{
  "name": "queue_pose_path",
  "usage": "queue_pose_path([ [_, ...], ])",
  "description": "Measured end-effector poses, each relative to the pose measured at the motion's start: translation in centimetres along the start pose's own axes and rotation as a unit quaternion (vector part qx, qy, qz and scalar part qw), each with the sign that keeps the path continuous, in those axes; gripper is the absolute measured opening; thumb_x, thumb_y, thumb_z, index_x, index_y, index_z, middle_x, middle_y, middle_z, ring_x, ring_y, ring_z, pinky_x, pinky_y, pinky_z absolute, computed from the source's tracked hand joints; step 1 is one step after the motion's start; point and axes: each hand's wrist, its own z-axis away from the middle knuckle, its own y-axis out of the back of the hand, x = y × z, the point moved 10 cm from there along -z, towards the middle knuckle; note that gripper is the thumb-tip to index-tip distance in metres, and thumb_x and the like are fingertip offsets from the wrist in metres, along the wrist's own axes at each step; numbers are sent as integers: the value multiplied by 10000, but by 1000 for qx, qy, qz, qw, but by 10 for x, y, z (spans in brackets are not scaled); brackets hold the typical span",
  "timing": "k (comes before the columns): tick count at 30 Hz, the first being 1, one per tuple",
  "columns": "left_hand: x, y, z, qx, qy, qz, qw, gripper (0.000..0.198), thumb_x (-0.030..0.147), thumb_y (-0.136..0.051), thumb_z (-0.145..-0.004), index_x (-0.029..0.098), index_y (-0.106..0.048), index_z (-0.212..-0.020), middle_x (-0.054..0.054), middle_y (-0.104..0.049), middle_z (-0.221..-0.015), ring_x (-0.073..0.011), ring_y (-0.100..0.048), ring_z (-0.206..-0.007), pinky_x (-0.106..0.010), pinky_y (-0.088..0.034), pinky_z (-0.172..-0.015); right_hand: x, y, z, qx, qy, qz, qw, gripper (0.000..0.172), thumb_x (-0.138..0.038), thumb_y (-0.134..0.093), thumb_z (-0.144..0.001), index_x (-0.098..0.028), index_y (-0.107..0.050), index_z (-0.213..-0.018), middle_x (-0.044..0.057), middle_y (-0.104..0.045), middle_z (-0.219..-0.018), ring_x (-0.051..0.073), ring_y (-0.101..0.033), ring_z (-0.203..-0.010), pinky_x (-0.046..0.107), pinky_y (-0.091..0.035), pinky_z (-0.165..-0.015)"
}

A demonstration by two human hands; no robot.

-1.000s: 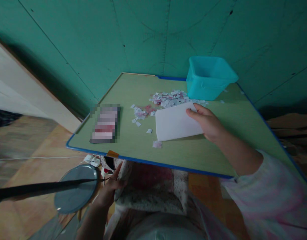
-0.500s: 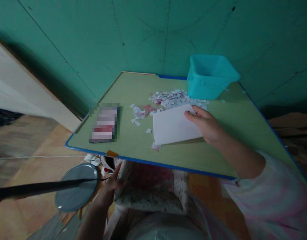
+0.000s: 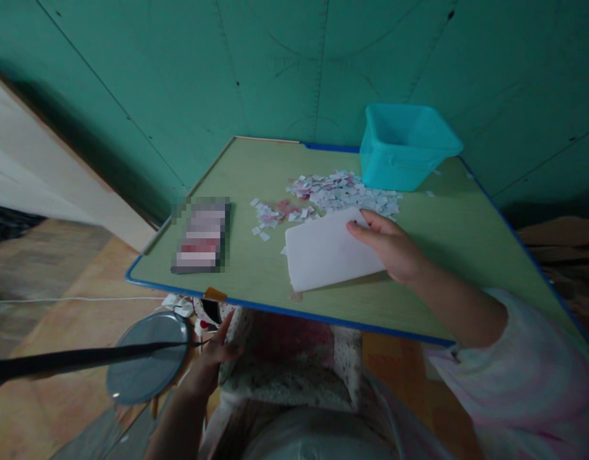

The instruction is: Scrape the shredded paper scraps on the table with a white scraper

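Note:
My right hand (image 3: 393, 246) grips a white rectangular sheet (image 3: 330, 252) by its right end, thumb on top and fingers beneath. Rounded corners show on the sheet, which is tilted low over the table. Behind it lies a loose pile of small white and pinkish paper pieces (image 3: 345, 191), with a smaller cluster (image 3: 268, 217) off to the left. Below the table's front edge, my left hand (image 3: 215, 358) is closed on the left side of a white, dark-speckled tray (image 3: 287, 386) with a reddish inside. Part of this hand's fingers is hidden.
A turquoise plastic bin (image 3: 402, 156) stands at the back right of the table (image 3: 256, 284), near the green wall. A phone (image 3: 201, 236) with a pixelated screen lies on the left. Beneath, a round grey stool (image 3: 148, 367) and a black strap (image 3: 84, 361) are at the left.
My right hand has drawn the white sheet toward the front edge and slightly left, over a few loose paper pieces. My left hand keeps its place.

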Motion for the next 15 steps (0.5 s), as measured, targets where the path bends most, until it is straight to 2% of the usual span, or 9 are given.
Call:
queue_pose_path([
  [4,-1,-2,4,8,10,47,999,764,159,-691,-479,248,-592,-1231,-9,-766,-969,-282,-646,-987,-332,-484,-850,3,-6,2,-19,0,7,1000,203,-399,-618,-749,-214,-558,-806,-27,-576,-686,112,-513,-557,228,-388,-498],
  [8,-5,1,0,-2,10,58,998,761,149,-702,-484,249,-591,-1230,-14,-706,-1159,-294,-552,-1167,-346,-437,-946,4,-10,4,-31,2,18,999,226,-417,-610,-756,-210,-561,-832,-25,-579,-690,115,-514,-562,233,-385,-503],
  [10,-7,1,-2,-15,12,57,998,793,148,-709,-485,232,-566,-1261,-21,-702,-1167,-288,-517,-1209,-345,-397,-995,4,-9,4,-30,3,17,999,228,-416,-615,-752,-209,-562,-832,-26,-578,-690,113,-514,-563,229,-383,-501],
  [15,-10,3,-5,-22,21,52,998,810,157,-722,-483,265,-556,-1269,-27,-729,-1107,-326,-553,-1166,-388,-465,-923,6,-10,4,-34,-5,3,999,229,-412,-622,-750,-212,-568,-848,-25,-590,-713,112,-525,-576,225,-394,-506],
])
